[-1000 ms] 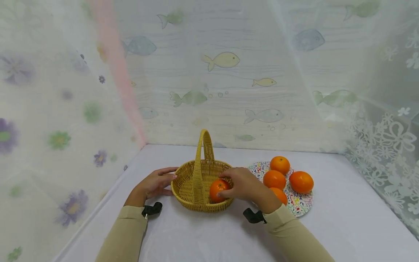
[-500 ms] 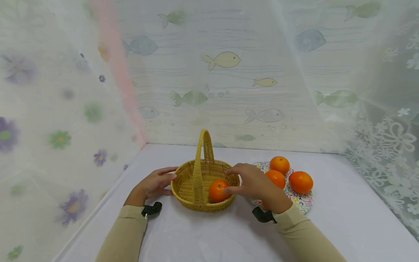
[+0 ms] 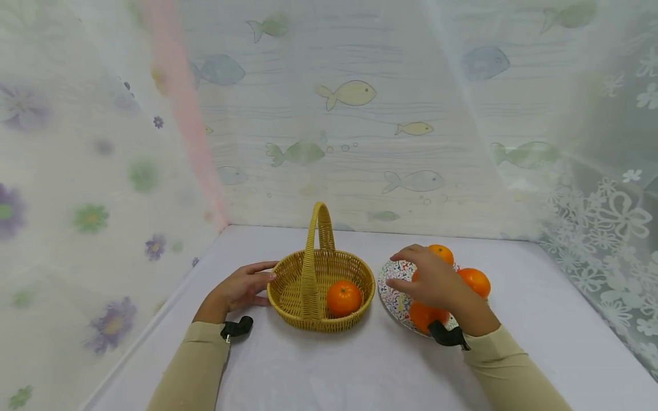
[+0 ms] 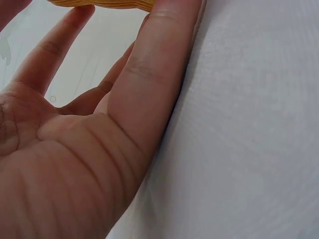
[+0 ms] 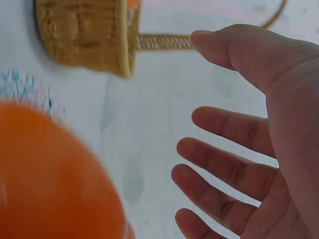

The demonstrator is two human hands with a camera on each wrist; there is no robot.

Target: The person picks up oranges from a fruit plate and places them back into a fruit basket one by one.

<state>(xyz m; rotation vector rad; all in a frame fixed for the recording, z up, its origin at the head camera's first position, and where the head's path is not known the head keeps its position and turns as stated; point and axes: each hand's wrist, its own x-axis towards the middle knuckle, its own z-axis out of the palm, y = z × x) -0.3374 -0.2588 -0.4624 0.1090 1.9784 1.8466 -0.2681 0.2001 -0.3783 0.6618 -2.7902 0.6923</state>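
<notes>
A yellow wicker basket with a tall handle stands mid-table in the head view, one orange lying in its right half. At its left side my left hand touches the rim with fairly straight fingers; the left wrist view shows fingertips meeting the basket's edge. My right hand hovers over the colourful patterned plate, fingers spread and holding nothing. Several oranges rest on that plate, partly hidden by the hand and wrist. Close below the right wrist camera is one large, blurred orange.
White cloth covers the table. Sheer curtains with fish hang behind it, and flower-printed ones hang at both sides. Each wrist carries a small black camera mount.
The right hand has let go of the orange in the basket and moved right, over the plate. My left hand has stayed at the basket's rim.
</notes>
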